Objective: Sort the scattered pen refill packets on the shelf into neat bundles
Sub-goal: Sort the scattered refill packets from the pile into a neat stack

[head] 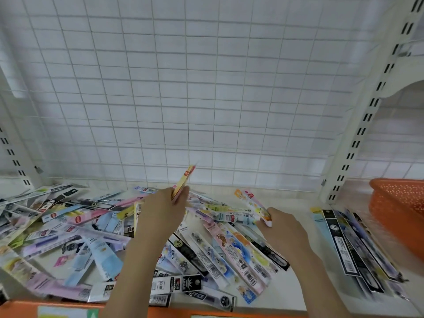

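Observation:
Several colourful pen refill packets (pixel 75 228) lie scattered in a loose heap over the white shelf (pixel 296 292). My left hand (pixel 160 212) is raised over the heap and grips a small yellow and pink bunch of packets (pixel 184 181) that sticks up and away from me. My right hand (pixel 282 228) pinches the near end of an orange and white packet (pixel 254 203), which slants up to the left over the pile. To the right, a neater row of dark and blue packets (pixel 351 246) lies side by side.
An orange perforated basket (pixel 399 203) stands at the far right of the shelf. A white wire grid panel (pixel 183 88) forms the back wall, with slotted white uprights (pixel 367 115) at both sides. An orange strip (pixel 68 306) runs along the shelf's front edge.

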The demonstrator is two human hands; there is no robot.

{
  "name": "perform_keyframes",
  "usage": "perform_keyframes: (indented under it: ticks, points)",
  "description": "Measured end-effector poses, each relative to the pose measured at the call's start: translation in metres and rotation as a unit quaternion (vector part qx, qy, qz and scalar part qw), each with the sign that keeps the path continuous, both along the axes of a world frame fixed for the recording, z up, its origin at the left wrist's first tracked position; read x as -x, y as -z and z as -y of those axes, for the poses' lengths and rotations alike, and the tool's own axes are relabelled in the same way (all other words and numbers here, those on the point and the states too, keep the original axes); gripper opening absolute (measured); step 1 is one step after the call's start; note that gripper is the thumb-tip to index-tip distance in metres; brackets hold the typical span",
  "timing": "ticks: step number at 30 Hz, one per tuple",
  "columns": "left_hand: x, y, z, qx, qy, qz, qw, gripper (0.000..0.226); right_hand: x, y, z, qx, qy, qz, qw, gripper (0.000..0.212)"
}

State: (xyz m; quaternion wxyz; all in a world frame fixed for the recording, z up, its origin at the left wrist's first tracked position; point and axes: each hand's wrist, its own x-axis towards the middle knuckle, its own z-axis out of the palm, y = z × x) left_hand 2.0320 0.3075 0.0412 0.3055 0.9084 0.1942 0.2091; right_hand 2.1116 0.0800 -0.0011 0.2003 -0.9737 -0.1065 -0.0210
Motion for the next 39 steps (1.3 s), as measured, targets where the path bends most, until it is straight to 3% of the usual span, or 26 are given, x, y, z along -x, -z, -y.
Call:
perform_keyframes:
  ticks: [7,13,18,21,24,31,37,39]
  points:
    - [0.016,0.007,-0.001,0.012,-0.005,0.018,1.000,0.033,-0.006,0.007,-0.012,0.042,-0.027,-0.008,0.999,0.013]
    - [0.026,0.014,-0.005,0.030,-0.006,0.008,1.000,0.014,-0.008,0.016,-0.030,0.031,-0.053,-0.009,0.998,0.030]
    - [0.034,0.023,-0.003,0.082,0.009,0.009,0.997,0.051,-0.002,0.016,-0.034,0.024,-0.044,0.004,0.999,0.027]
    - [0.036,0.026,0.002,0.108,0.013,-0.001,0.994,0.061,0.002,0.013,-0.030,0.043,-0.035,0.012,0.998,0.025]
    - [0.037,0.029,0.007,0.116,0.009,-0.019,0.993,0.054,0.008,0.009,-0.020,0.059,-0.035,0.014,0.998,0.022]
    - [0.040,0.036,0.014,0.088,-0.008,-0.024,0.996,0.046,0.017,0.003,0.010,-0.011,-0.009,-0.017,1.000,0.009]
    - [0.042,0.038,0.011,0.035,0.011,-0.005,0.999,0.026,0.034,0.002,0.006,0.021,0.004,0.009,1.000,0.044]
    - [0.044,0.036,0.009,0.043,0.018,0.010,0.999,0.032,0.038,0.000,-0.003,0.049,0.000,0.009,0.999,0.038]
